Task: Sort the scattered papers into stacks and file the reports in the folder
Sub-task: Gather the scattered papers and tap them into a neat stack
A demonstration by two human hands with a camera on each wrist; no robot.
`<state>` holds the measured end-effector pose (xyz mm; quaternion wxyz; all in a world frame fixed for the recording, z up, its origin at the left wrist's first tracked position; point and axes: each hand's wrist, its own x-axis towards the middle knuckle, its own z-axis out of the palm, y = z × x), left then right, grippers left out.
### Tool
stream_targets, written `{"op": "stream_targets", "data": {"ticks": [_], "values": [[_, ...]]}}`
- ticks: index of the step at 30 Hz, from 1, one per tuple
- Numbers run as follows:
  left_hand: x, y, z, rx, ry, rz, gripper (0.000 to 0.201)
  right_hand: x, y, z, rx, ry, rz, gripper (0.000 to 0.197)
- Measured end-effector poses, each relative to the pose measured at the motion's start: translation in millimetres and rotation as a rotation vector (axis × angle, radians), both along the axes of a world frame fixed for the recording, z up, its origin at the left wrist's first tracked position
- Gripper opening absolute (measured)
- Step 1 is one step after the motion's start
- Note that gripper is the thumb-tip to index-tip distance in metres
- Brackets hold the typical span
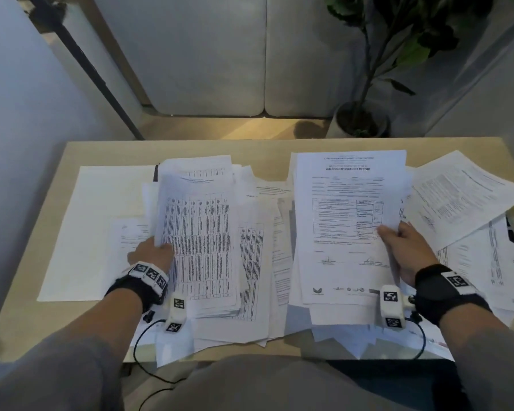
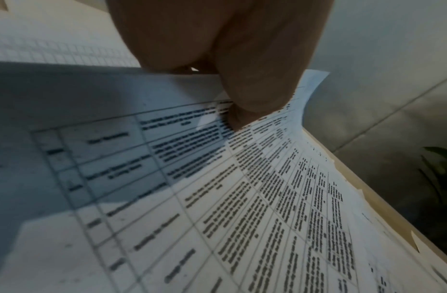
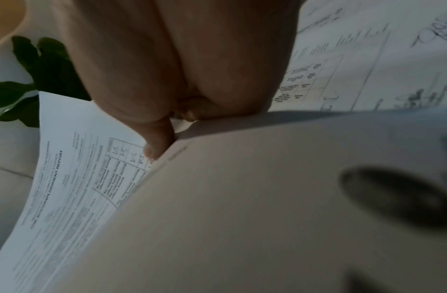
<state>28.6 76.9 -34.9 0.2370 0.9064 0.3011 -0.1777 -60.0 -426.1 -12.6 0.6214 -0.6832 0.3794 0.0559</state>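
Observation:
My left hand (image 1: 153,252) grips a bundle of sheets printed with dense tables (image 1: 199,232) by its left edge, thumb on top; the left wrist view shows the thumb (image 2: 244,83) pressed on the table sheet (image 2: 217,198). My right hand (image 1: 404,247) holds a stack headed "Job Accomplishment Report" (image 1: 344,221) at its right edge, and its thumb (image 3: 157,142) presses the report page (image 3: 74,178). Both bundles are lifted slightly over loose papers (image 1: 264,262) scattered on the table. A white folder (image 1: 92,226) lies flat at the left.
The beige table (image 1: 36,307) carries more loose sheets (image 1: 469,197) fanned out at the right, reaching its right edge. A potted plant (image 1: 365,117) and grey wall panels stand beyond the far edge. Wrist camera cables hang off the near edge.

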Motion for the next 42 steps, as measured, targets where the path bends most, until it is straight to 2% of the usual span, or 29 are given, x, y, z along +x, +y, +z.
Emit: {"op": "stream_targets", "data": {"ticks": [3,5,8,11,16,18,21,23,26,27,29,31,33,36,38,40,42], "values": [[-10.1,9.3,13.0,-0.17,-0.152,-0.011,0.015,1.0,19.4,-0.1,0.121,0.012,-0.017,0.025],[-13.8,25.6,15.9,-0.234,-0.201,-0.036,0.016,0.6,41.8,-0.8,0.154,0.022,0.032,0.028],[-21.4,54.8,14.8,-0.28,-0.216,0.0,0.015,2.0,91.4,-11.0,0.109,0.075,0.186,0.026],[-36.8,81.7,8.4,-0.292,-0.187,0.057,0.012,8.6,160.4,-25.3,-0.032,0.135,0.382,0.031],[-59.9,84.5,-11.5,-0.286,-0.14,0.09,0.022,17.6,231.2,-36.5,-0.262,0.265,0.286,0.057],[-62.6,86.2,-13.6,-0.333,-0.174,0.113,0.037,19.4,246.2,-40.6,-0.316,0.249,0.232,0.059],[-63.8,88.3,-15.2,-0.419,-0.211,0.211,0.065,21.6,251.4,-46.4,-0.297,0.246,0.225,0.068],[-61.8,91.0,-15.2,-0.437,-0.189,0.249,0.06,22.4,247.6,-44.8,-0.272,0.271,0.245,0.06],[-59.7,100.3,-5.4,-0.484,-0.149,0.146,0.036,21.4,243.4,-41.3,-0.214,0.283,0.24,0.055],[-58.0,102.3,1.8,-0.546,-0.173,0.124,0.035,20.9,242.7,-40.6,-0.211,0.276,0.234,0.054],[-49.2,104.5,19.0,-0.671,-0.224,0.066,0.041,20.3,241.6,-36.2,-0.251,0.242,0.24,0.035],[-31.1,103.4,28.4,-0.712,-0.247,0.011,0.045,20.3,235.4,-32.9,-0.317,0.211,0.226,0.018],[-9.4,96.1,32.1,-0.724,-0.247,-0.012,0.045,19.3,227.4,-28.3,-0.306,0.202,0.229,0.018],[23.7,69.0,28.5,-0.77,-0.221,-0.03,0.046,14.0,215.3,-26.1,-0.245,0.231,0.264,0.032],[48.2,45.1,15.1,-0.737,-0.164,-0.094,0.049,10.5,210.2,-27.8,-0.238,0.254,0.293,0.039],[71.0,17.4,-2.4,-0.619,-0.077,-0.155,0.056,9.4,204.5,-29.2,-0.244,0.271,0.319,0.042],[86.6,2.3,-18.8,-0.486,-0.01,-0.13,0.058,10.4,205.9,-30.7,-0.248,0.284,0.354,0.041]]}}
